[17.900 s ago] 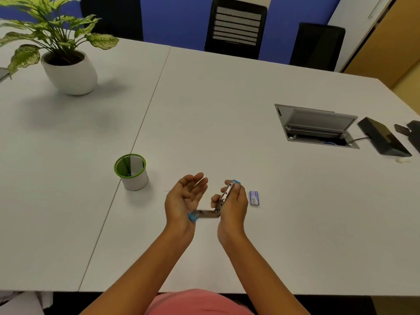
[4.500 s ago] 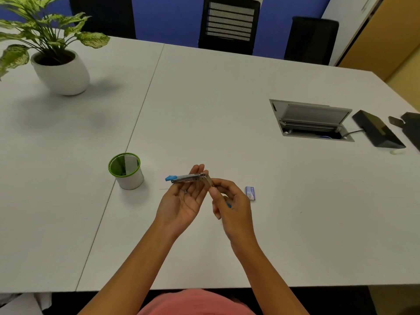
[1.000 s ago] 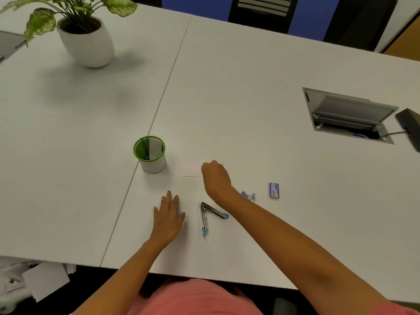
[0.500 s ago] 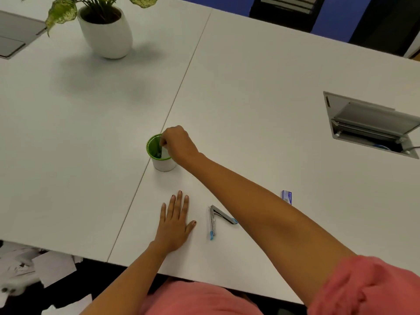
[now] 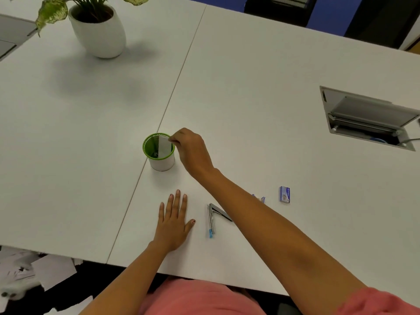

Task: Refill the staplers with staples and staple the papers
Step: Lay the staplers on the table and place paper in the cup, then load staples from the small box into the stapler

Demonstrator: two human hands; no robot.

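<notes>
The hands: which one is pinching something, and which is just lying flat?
The right hand is pinching the white paper slip at the green-rimmed cup. The left hand lies flat on the table, fingers spread, holding nothing.

The white table (image 5: pixel 261 92) carries a potted plant (image 5: pixel 97 28), green-rimmed cup (image 5: pixel 160 153), opened stapler (image 5: pixel 214 218) and staple box (image 5: pixel 284 194).

No text can be read anywhere. The small blue staple box (image 5: pixel 284 194) carries print, but it is too small to make out.
</notes>
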